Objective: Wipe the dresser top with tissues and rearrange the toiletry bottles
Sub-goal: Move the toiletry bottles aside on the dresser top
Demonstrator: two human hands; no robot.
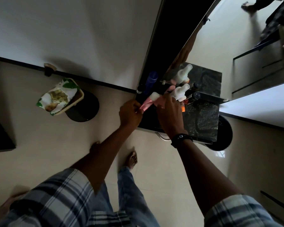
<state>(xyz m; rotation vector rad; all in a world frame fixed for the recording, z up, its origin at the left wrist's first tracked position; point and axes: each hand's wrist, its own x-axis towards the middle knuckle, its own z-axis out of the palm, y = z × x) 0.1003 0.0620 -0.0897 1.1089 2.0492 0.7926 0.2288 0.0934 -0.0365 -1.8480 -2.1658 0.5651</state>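
While the left hand (129, 114) pinches the lower end of one pink tube (145, 104) between thumb and fingertips, the tube slants up over the left edge of the dresser top (202, 118). Its white cap (154, 96) points toward the back of the dresser top. The right hand (169, 112) reaches over the dresser top just beside the tube. Its fingers curl round the lower part of one white bottle (181, 92), which leans toward the back edge. One dark wristband (181, 138) circles that wrist.

At the back left corner of the dresser top stand one blue bottle (152, 81) and one dark bottle with a pale label (138, 90). One small dark bottle (196, 95) stands at the back edge, to the right of the white bottle. That makes one tube and four bottles. A patch of orange (183, 109) shows by the right hand; what it is cannot be told.

The dresser top is dark, speckled, polished stone. A mirror (203, 46) rises from its back edge and repeats the white bottle and the small dark one. Under its front edge sits one metal handle (162, 136).

Below the dresser top lies a pale tiled floor (39, 145), with two bare feet (132, 158) on it. On the floor to the left of the dresser top stands one cream bin (81, 95) holding one crumpled snack bag (59, 95). It stands against a white wall (72, 30) with dark skirting (97, 81).
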